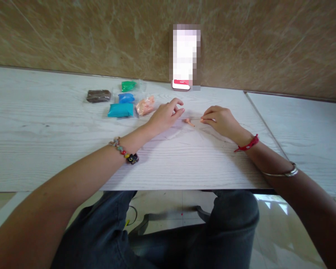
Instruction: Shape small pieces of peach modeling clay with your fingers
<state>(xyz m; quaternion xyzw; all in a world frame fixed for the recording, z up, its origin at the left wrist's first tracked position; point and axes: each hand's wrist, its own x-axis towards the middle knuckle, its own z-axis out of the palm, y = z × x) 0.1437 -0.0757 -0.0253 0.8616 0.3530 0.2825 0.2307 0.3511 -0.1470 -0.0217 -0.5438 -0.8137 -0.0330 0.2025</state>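
The left hand [166, 115] is held with its fingers bent and a gap between thumb and forefinger, gripping nothing visible. The right hand [223, 119] faces it, its fingertips drawn narrowly together; whether they pinch a small piece cannot be told. Between the hands, nearer the left thumb, lies a small peach-coloured, clay-like piece with a rounded head and thin stem [189, 121], touched by neither. The white wood-grain worktop [182, 164] spans a broad strip from the hands to its straight front edge, with the forearms crossing at either side; to the right of the right hand, a slanting seam [266, 126] divides the surface. Just left of the left hand is a clear packet of peach material [146, 105]; farther left are a flat teal packet [120, 110], a small blue packet [126, 98], a green packet [128, 86] and, outermost, a brown packet in clear wrap [98, 96]. Beyond the hands, a phone with a bright, pixelated screen [182, 85] stands upright near the back edge, before the brown marbled wall [114, 41], which bounds the far side.
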